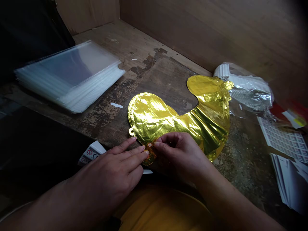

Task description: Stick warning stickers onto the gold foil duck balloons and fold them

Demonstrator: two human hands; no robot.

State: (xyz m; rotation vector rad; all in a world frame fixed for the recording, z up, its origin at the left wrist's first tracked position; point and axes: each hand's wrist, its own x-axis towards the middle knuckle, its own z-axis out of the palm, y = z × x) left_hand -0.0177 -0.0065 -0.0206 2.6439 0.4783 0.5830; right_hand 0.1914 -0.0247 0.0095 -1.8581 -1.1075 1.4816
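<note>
My top (163, 210) is plain mustard yellow w/ a rounded edge; left forearm (57, 202) & right forearm (231, 199) bare; left hand (120, 166) & right hand (180, 157) have short unpainted nails; thin pale curved line by left elbow (14, 211), can't tell what

The scene is viewed through a single camera worn on the head, angled forward and down. The left hand (113, 173) and right hand (180, 157) are seen close up at the bottom of the frame, with the wooden table (154, 77) beyond them and the board wall (207, 32) farthest away.
</note>
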